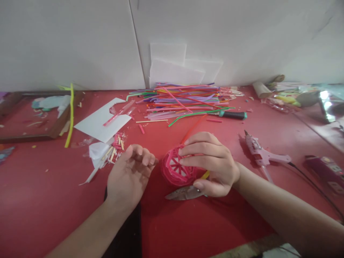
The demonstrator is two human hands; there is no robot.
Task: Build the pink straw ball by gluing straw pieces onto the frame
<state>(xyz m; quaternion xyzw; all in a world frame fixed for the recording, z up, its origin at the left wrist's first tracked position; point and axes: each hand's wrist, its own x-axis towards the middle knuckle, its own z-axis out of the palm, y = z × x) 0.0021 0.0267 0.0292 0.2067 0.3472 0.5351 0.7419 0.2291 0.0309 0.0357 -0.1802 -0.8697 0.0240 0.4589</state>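
Observation:
A round pink piece with a spoked, wheel-like top, seemingly made of drinking straws, sits on the red table. Over its right side reaches my right hand, fingers spread and fingertips touching or just above it. That thumb lies by the pivot of a pair of scissors, whose handles are mostly hidden under the hand. A bit of something yellow shows beneath the palm. To the left of the pink piece, my left hand is held palm up, fingers loosely bent and apart, holding nothing.
Coloured drinking straws are heaped at the back, near a black-handled tool. A pink glue gun with its cord lies right, beside a purple power strip. Left are white card, cut scraps and a brown-framed tray.

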